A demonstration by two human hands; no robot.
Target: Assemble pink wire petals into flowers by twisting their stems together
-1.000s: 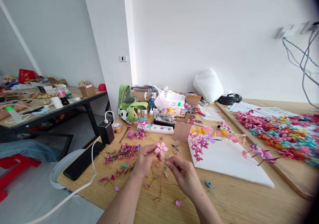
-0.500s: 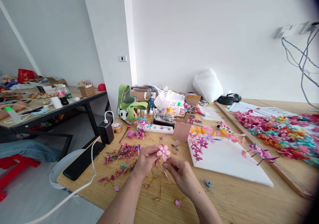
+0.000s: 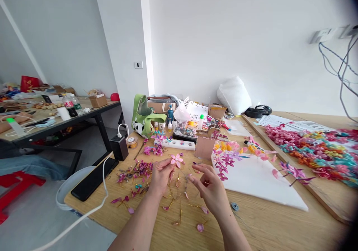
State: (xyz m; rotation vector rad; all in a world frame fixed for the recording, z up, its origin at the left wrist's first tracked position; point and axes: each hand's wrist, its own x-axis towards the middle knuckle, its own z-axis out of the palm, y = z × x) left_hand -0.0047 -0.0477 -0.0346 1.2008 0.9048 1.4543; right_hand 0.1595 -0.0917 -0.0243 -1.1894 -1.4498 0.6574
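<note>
Between the thumb and fingers of my left hand is a pink five-petalled flower, its face turned up. My right hand hovers to the right of it, apart from the flower, thumb and forefinger spread with a gap between them. Beneath both hands, loose petals on thin gold wires lie on the wooden table. A heap of magenta petals is left of my left hand. Right of my right hand rests a small spool of thread.
A white foam board with several flowers lies at the right, before a wooden-edged area of colourful pieces. A green panda bag, bottles and boxes stand at the back. A white cable crosses a black phone. Another person's arm shows far left.
My right hand has drawn away from the flower to the right, its fingers parting. My left hand, with the flower, has moved slightly left.
</note>
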